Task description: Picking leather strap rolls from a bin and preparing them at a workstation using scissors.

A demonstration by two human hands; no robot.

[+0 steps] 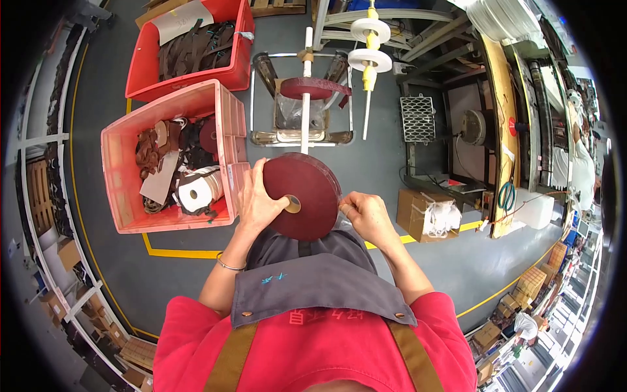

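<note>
A large dark-red roll of tape or webbing [308, 196] stands on edge before my torso. My left hand [259, 198] grips it, thumb at the hole of its core and fingers spread over the left rim. At its right edge, my right hand [360, 210] pinches with bent fingers; what lies between the fingertips is too small to tell. Just beyond the roll, a white rod [305, 117] runs away from me over a metal-legged stool frame [350, 115]. On the rod sits a thinner dark-red roll [299, 88] with a loose end hanging to the right.
Two red plastic crates [110, 181] [142, 73] with straps and rolls stand at left. White spools [370, 61] hang on a yellow-wrapped rod. At right are a cardboard box [409, 215], a machine bench [504, 147] and green-handled scissors [507, 196]. Other people are at far right.
</note>
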